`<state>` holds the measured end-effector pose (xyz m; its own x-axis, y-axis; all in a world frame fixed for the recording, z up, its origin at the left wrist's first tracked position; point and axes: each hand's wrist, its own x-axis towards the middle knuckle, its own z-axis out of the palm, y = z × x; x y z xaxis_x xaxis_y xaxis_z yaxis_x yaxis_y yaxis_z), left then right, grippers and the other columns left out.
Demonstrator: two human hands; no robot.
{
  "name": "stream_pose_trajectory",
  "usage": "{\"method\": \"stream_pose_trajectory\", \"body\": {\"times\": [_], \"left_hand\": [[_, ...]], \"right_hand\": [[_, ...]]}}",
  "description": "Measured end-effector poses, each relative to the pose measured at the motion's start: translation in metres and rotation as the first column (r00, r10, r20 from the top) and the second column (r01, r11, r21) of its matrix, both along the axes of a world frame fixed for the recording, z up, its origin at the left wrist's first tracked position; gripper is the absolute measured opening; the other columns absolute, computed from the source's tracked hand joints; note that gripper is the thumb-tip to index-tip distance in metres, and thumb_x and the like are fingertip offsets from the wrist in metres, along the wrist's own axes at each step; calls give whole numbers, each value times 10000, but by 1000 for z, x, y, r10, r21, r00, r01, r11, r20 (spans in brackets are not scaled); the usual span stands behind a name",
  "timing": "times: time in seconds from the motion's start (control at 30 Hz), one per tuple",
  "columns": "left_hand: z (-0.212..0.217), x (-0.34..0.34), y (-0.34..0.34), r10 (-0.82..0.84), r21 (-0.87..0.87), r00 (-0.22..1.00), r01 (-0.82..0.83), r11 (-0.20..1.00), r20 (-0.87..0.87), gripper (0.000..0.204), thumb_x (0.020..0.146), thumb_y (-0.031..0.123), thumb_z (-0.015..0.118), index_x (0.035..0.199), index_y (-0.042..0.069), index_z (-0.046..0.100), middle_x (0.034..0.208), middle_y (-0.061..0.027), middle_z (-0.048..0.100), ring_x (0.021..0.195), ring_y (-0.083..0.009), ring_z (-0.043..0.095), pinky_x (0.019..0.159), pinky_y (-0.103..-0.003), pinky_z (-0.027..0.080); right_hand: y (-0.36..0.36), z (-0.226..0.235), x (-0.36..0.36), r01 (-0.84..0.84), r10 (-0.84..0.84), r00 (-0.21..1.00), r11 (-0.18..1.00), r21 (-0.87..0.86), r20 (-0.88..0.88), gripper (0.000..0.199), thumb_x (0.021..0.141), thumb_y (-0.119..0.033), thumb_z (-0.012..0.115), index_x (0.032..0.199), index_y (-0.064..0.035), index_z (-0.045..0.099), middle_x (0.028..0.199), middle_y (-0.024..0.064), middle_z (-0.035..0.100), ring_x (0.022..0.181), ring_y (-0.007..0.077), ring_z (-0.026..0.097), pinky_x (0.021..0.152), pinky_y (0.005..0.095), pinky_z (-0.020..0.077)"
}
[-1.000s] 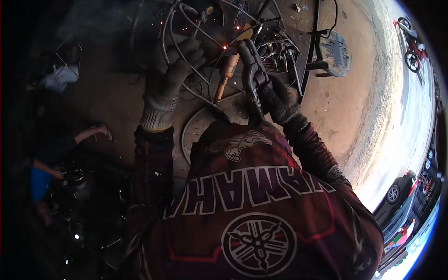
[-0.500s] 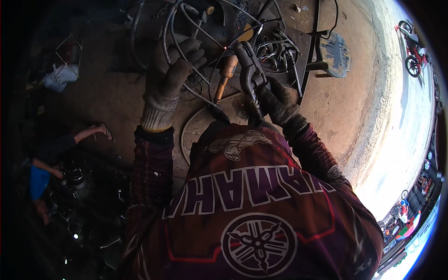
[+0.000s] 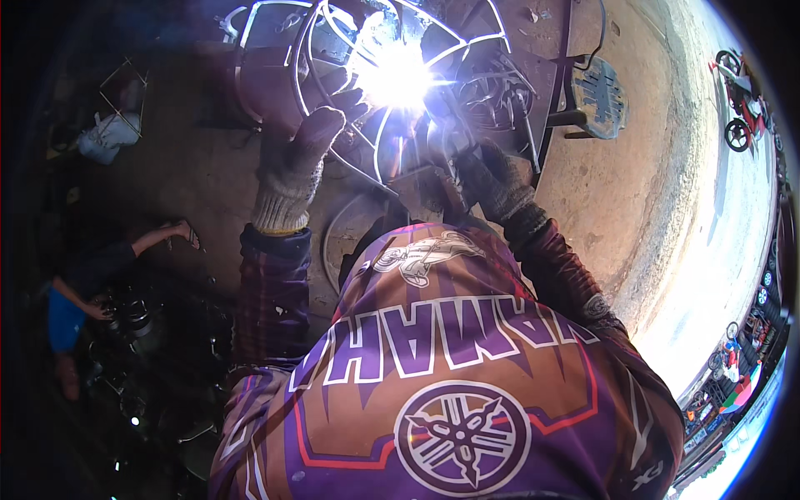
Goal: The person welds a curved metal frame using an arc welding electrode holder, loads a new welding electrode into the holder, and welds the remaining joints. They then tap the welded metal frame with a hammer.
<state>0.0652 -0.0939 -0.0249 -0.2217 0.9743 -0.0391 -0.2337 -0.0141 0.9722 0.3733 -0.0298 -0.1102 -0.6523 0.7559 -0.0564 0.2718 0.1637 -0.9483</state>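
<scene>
Where the arc flares, left hand clasping wire frame, right hand gripping electrode holder.

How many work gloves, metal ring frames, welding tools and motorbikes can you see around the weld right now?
Work gloves: 2, on the left hand and the right hand
Metal ring frames: 1, the ring frame
Welding tools: 1, the welding tool
Motorbikes: 1, the red motorbike
Total: 5

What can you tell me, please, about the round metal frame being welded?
The round metal frame is a wheel-like piece of thin, pale bent rods: curved hoops joined by spoke-like bars. It rests on a dark bench. The gloved left hand grips one rod at its near side. A white welding flare blots out its middle, where the gloved right hand holds a welding tool.
</scene>
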Motion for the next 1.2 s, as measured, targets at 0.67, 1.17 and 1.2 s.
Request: {"method": "stream_pose_trajectory", "body": {"times": [0.67,1.17,1.2], "left_hand": [[-1,4,18,46,46,995,-50,998,92,874,827,260,734,1519,33,250,1310,-221,527,1200,-326,588,996,-473,536],[1,-3,48,1,-3,995,-1,1000,101,799,821,276,734,1422,-17,296,1329,-250,512,1214,-359,574,1026,-495,513],[1,-3,47,2,-3,995,-2,1000,101,799,821,276,734,1422,-17,296,1329,-250,512,1214,-359,574,1026,-495,513]], "right_hand": [[5,37,-9,171,-189,982,842,-511,17,443,1005,-282,615,1368,-63,486,1091,50,630,964,121,594,792,282,514],[26,7,-9,117,-176,982,842,-526,-65,656,949,-436,660,1407,-16,454,1257,119,604,1141,195,567,969,352,464],[27,9,-7,116,-176,982,842,-526,-65,656,949,-436,660,1407,-16,454,1257,119,604,1141,195,567,969,352,464]]}}
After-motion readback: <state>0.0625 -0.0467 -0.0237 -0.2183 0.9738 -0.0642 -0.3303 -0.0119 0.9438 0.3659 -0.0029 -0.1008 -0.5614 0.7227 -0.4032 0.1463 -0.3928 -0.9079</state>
